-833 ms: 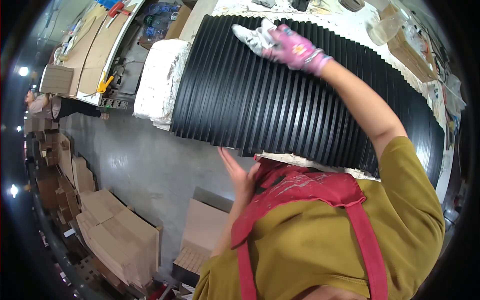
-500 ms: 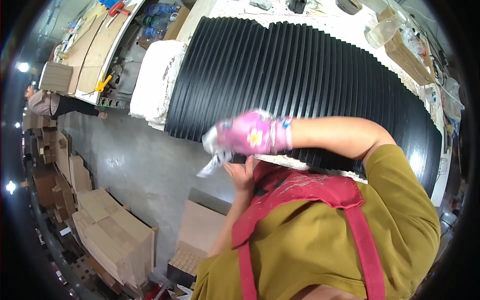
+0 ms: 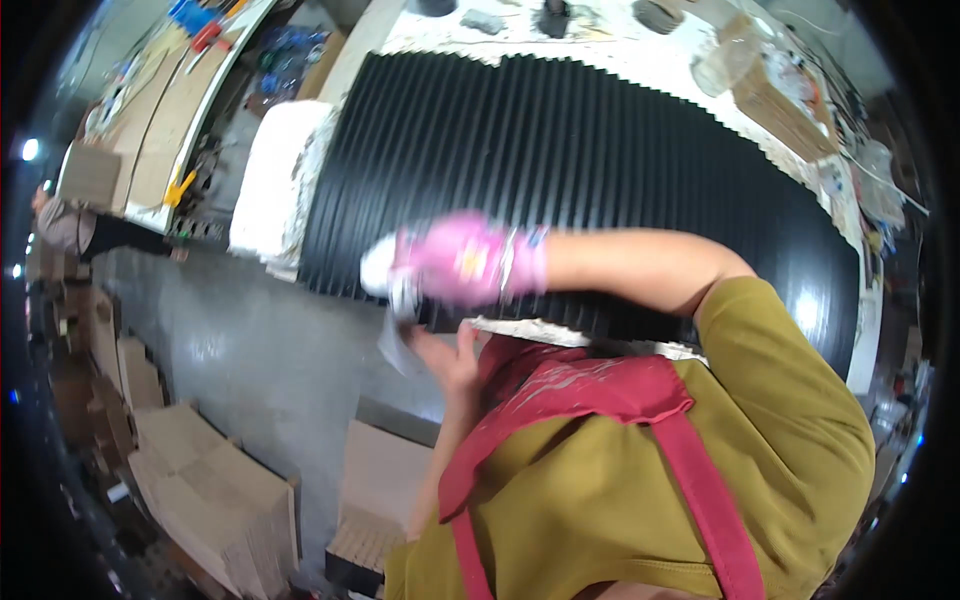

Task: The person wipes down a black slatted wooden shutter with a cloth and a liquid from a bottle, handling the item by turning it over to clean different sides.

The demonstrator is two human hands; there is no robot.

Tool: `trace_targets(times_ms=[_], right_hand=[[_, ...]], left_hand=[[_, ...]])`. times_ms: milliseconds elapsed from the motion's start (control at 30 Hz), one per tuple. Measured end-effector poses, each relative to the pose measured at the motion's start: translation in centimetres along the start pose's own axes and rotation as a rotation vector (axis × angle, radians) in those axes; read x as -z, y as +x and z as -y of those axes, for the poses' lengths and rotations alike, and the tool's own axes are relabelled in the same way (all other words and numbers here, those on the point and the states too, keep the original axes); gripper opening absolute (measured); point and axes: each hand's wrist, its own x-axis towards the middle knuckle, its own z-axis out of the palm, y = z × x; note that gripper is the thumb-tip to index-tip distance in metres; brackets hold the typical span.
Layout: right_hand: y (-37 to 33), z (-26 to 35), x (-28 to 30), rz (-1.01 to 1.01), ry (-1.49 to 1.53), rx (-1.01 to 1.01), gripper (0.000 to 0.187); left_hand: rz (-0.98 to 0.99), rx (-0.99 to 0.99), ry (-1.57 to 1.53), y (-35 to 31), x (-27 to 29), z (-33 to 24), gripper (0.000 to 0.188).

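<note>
Black strips (image 3: 560,170) are laid side by side on the white table (image 3: 620,42), long axes directed from near edge to far edge. A ridged, glossy surface is formed — brightest at right. A white cloth (image 3: 378,270) is gripped by the closed, pink-gloved right hand (image 3: 460,258) at the near left ends; the bare left hand (image 3: 452,362) is held open beside the near edge, thumb spread.

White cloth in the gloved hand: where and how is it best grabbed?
The white cloth is probably best pinched by its loose tail, coming from the person's left: the tail hangs below the gloved right hand, which covers much of the rest, and the bare left hand sits just right of the tail. Blur hides its exact edges.
</note>
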Motion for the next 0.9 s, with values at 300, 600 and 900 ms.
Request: trace_targets(times_ms=[300,600,900], right_hand=[[-10.7,-15.0,11.2,-0.278,-0.623,-0.481,0.037],[-8.5,-2.4,8.7,-0.083,0.091,-0.496,0.028],[-11.2,-11.8,12.0,-0.132,-0.619,-0.577,0.040]], left_hand=[[-0.038,-0.151,0.115,1.1,-2.0,-1.9,0.097],[-0.028,0.043,-0.271,-0.6,0.0,-1.0,0.103],[0.754,-0.003,0.010,0.5,2.3,-5.1,0.007]])
